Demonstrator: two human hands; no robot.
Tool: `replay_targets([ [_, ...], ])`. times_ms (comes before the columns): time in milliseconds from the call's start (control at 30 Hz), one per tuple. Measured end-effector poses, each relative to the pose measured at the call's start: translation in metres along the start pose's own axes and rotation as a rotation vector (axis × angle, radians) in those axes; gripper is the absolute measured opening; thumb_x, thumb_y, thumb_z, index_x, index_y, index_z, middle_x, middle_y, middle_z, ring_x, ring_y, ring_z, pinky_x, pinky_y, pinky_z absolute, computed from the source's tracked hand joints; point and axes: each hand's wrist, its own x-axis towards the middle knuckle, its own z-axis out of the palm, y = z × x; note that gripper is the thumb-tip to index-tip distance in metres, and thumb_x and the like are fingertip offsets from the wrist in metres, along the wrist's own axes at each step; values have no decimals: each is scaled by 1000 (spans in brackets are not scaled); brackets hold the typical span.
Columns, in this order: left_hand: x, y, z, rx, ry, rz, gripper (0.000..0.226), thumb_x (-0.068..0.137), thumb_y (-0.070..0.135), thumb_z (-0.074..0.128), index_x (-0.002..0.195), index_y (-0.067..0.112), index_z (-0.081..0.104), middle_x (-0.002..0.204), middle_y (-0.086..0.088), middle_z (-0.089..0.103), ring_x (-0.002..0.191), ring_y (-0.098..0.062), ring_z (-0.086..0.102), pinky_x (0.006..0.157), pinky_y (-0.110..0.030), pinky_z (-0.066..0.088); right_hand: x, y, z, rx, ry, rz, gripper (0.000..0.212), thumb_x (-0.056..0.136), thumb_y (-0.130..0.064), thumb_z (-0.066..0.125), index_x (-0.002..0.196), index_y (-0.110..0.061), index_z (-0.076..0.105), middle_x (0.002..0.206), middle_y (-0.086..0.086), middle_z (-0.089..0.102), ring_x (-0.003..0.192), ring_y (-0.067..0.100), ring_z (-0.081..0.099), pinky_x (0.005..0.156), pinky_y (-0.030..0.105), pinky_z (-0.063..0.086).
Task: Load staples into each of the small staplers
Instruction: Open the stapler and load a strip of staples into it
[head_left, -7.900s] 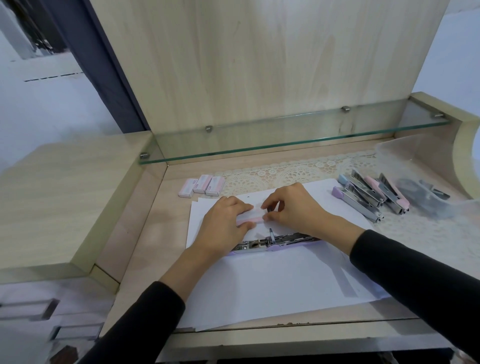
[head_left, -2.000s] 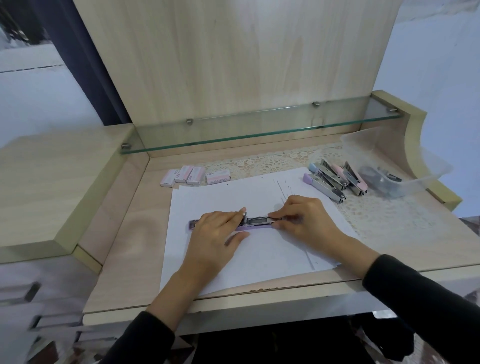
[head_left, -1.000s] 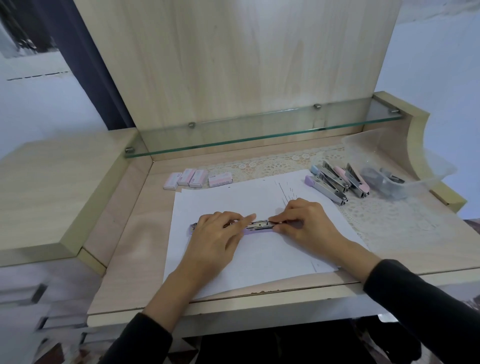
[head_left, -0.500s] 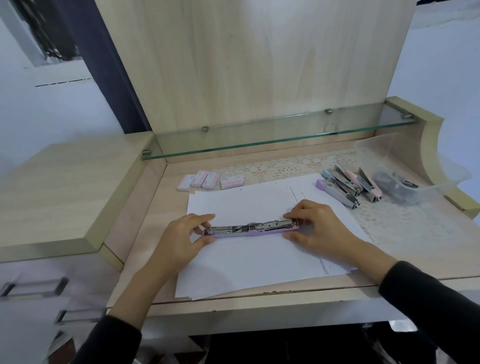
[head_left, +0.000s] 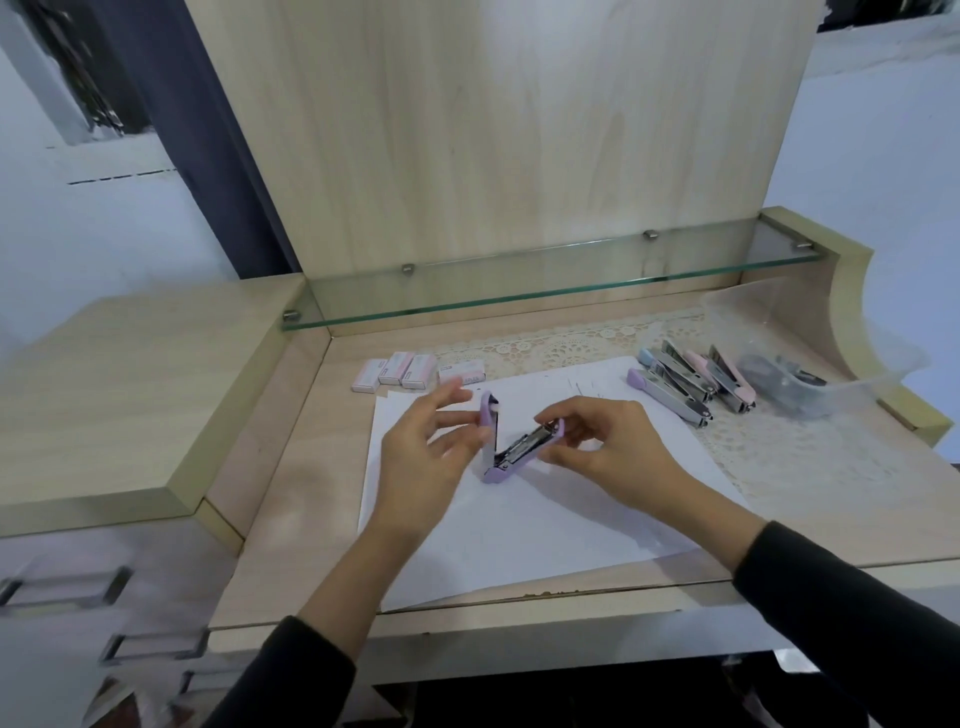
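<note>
No legible text anywhere. Staple boxes carry printed labels, but the print is too small and blurred to read.

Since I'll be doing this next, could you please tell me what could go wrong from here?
The purple stapler stands half-folded: the right hand pinches its magazine tip, the left hand touches the raised lid. Snapping it shut could nip a finger. Whether it is loaded straight is not visible; a crooked strip might jam.
</note>
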Motion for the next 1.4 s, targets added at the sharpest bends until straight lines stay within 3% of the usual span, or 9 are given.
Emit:
replay_targets([
  [133, -4, -4, 14, 227, -62, 60, 75, 64, 16, 82, 130, 18, 48, 111, 7, 53, 94, 1, 54, 79, -4, 44, 3, 4, 1, 90, 14, 80, 26, 70, -1, 74, 93, -10, 68, 67, -1, 66, 56, -3, 57, 64, 7, 46],
  [233, -8, -6, 21, 312, -51, 64, 93, 55, 29, 86, 135, 19, 40, 109, 9, 49, 96, -5, 52, 80, -13, 46, 0, 8, 0, 97, 1, 85, 27, 77, 4, 66, 101, -8, 68, 73, 4, 68, 62, 2, 60, 69, 8, 48],
  [400, -7, -8, 29, 414, 56, 111, 71, 63, 28, 83, 125, 13, 52, 102, 9, 49, 88, -9, 52, 76, -18, 46, -2, 6, -1, 130, -46, 67, 29, 88, 7, 48, 107, -7, 65, 70, -1, 66, 60, -1, 58, 69, 9, 47],
  [533, -7, -14, 30, 424, 79, 240, 37, 71, 25, 78, 104, 12, 67, 89, 3, 64, 73, -7, 57, 69, -20, 54, 1, 9, -3, 129, -39, 93, 29, 89, 5, 46, 107, -7, 65, 80, 2, 70, 67, 7, 62, 70, 11, 48],
  [667, -6, -19, 26, 349, 64, 272, 26, 74, 24, 71, 94, 8, 70, 82, 0, 67, 67, -4, 54, 65, -28, 57, 0, 12, -2, 186, -28, 149, 29, 89, 3, 47, 104, -11, 66, 81, 1, 71, 65, 4, 62, 68, 12, 48],
  [867, -6, -19, 24, 320, 37, 303, 24, 75, 22, 71, 93, 6, 69, 82, 3, 66, 67, -2, 55, 64, -30, 57, 1, 9, -2, 147, -48, 145, 28, 89, 3, 48, 104, -12, 66, 81, 1, 71, 66, 5, 63, 70, 13, 49],
  [1033, -8, -16, 23, 320, 16, 345, 35, 78, 35, 65, 98, 8, 69, 85, 5, 65, 71, -9, 58, 67, -30, 57, -2, 6, 0, 113, -71, 127, 26, 87, 2, 51, 104, -10, 67, 78, -2, 69, 62, 2, 61, 70, 11, 49],
  [1267, -9, -17, 19, 360, -75, 386, 39, 80, 32, 62, 110, 8, 66, 96, 8, 63, 83, -5, 59, 75, -21, 55, -4, -7, 0, 183, -63, 93, 34, 78, -4, 68, 107, -21, 67, 81, 0, 69, 59, 1, 59, 65, 7, 45],
  [1400, -8, -16, 14, 288, -134, 288, 41, 74, 15, 71, 114, 14, 62, 99, 3, 55, 90, -2, 55, 78, -13, 51, -3, -6, 1, 135, -75, 87, 32, 78, -3, 67, 104, -21, 67, 85, 3, 70, 66, 8, 62, 68, 9, 46],
])
